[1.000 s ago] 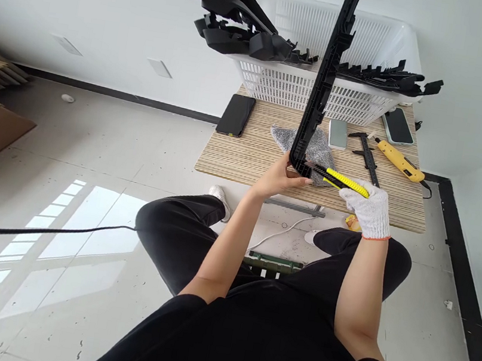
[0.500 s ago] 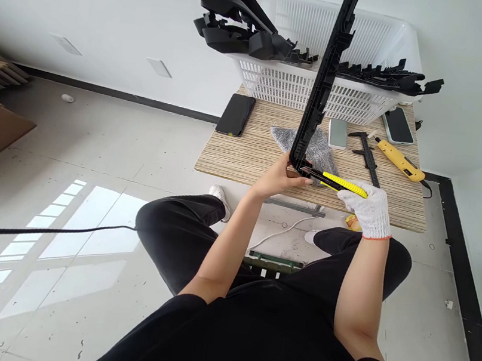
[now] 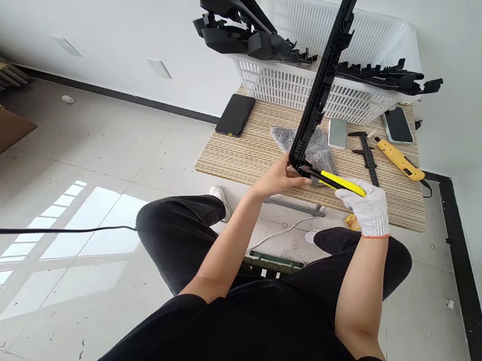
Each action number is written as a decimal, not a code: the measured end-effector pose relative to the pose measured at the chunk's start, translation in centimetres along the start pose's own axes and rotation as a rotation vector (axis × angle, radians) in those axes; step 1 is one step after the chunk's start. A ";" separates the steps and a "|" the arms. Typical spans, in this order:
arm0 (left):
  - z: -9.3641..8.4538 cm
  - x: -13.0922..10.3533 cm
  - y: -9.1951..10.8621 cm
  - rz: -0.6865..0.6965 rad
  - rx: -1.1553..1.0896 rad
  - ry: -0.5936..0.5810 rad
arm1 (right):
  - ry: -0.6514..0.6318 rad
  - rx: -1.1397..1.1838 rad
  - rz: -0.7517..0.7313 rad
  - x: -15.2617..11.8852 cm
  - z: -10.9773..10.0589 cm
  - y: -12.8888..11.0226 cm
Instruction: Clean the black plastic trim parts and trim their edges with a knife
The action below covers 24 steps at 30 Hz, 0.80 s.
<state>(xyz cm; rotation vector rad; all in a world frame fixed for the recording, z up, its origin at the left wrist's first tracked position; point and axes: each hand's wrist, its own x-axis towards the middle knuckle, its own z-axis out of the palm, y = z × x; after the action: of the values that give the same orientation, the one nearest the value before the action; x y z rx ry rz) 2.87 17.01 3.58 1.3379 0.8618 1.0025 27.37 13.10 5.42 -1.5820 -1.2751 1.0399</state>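
My bare left hand [image 3: 281, 176] grips the lower corner of a long black plastic trim piece [image 3: 323, 84], which stands up steeply above the table. In my right hand [image 3: 364, 204], covered by a white knit glove, is a yellow and black utility knife [image 3: 342, 183]. Its front end points left and lies against the trim's bottom corner, close to my left fingers. Exactly where the blade meets the plastic is too small to make out. Under the corner, a crumpled grey speckled cloth [image 3: 321, 150] lies on the wood-grain table [image 3: 244, 160].
Behind stands a white plastic basket [image 3: 277, 86] with several black trim pieces [image 3: 244, 39] jutting over its rim. On the table are a black phone [image 3: 235, 114], a small grey box [image 3: 337, 133], a caliper [image 3: 367, 157], a yellow corded tool [image 3: 400, 160] and another phone [image 3: 398, 125].
My right hand and the knife have shifted very slightly left, toward the trim's corner. My left hand and the trim piece hold almost the same position.
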 end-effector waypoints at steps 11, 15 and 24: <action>0.0 -0.2 0.2 0.001 0.018 -0.007 | 0.009 0.037 -0.020 0.2 0.0 0.6; 0.0 -0.2 0.3 -0.020 0.003 -0.008 | 0.008 0.047 -0.033 0.1 0.0 0.5; -0.2 -0.1 0.1 0.019 0.031 -0.034 | 0.002 0.043 -0.027 0.0 0.0 0.3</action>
<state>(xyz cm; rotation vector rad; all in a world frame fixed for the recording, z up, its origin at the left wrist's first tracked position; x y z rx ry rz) 2.67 16.99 3.61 1.3882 0.8435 0.9816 27.48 13.06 5.13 -1.5286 -1.2617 1.0421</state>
